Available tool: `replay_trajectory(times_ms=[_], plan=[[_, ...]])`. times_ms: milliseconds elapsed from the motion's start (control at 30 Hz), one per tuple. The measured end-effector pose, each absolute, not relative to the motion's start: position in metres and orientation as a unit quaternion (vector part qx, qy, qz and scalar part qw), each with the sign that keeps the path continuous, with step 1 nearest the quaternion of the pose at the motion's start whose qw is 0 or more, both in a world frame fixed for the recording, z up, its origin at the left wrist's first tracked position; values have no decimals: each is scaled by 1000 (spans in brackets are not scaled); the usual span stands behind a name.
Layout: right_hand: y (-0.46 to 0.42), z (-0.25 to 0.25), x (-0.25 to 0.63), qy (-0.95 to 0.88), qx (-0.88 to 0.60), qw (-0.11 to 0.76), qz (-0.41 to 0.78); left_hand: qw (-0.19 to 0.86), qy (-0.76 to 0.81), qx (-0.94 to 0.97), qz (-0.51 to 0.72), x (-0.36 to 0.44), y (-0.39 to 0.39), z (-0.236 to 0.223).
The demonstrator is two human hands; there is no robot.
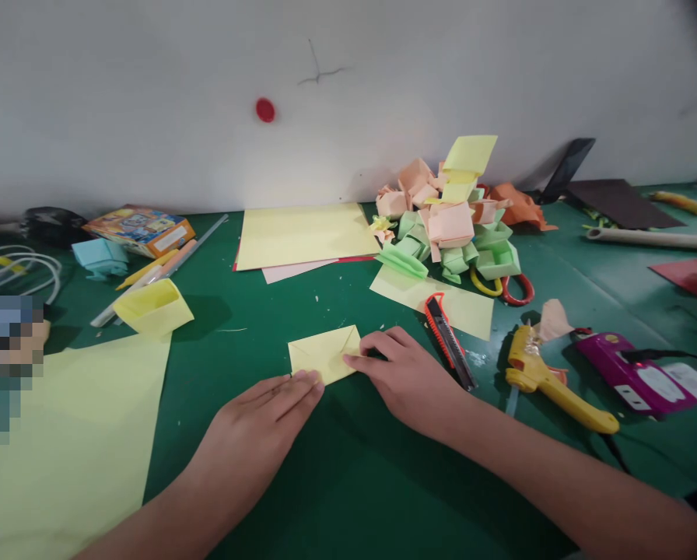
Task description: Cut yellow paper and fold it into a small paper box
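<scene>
A small folded piece of yellow paper lies on the green table, with slanted creases at its upper corners. My left hand rests flat on its lower left edge, fingers stretched out and side by side. At the right edge, my right hand has its thumb on the paper and its fingers curled round the corner, in a pinch. That corner is partly hidden by the fingers. Just right of my right hand lies an orange and black utility knife.
Behind are yellow sheets and a heap of folded paper pieces with scissors. A yellow glue gun and a purple power strip lie right. At left are a large yellow sheet, a folded yellow piece and a box.
</scene>
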State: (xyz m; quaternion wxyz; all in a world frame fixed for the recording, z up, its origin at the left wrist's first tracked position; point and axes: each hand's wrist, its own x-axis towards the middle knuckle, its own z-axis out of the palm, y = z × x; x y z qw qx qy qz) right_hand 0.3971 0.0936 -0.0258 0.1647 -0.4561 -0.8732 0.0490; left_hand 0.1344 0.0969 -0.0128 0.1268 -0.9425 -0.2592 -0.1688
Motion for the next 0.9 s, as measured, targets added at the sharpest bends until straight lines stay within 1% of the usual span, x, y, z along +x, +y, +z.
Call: replay_trajectory(times_ms=[133,333,467,600,733,900], plan=[[93,-25,398,-877,-453,155,44,128,-250,-947,-158,131,95,-16],[91,-20,398,-882,-457,111,23,112,-274,-950,-103,132,79,-22],[86,-11,396,-879,-467,95,6,118,-282,-947,-104,134,73,-21],[79,-6,389,-888,-448,102,-6,116,-288,-944,-111,133,75,-16],[70,-10,382,-915,-392,94,2,99,-283,-948,-111,133,77,-10],[66,-19,383,-921,-382,64,40,93,-291,-946,-110,131,75,-7]])
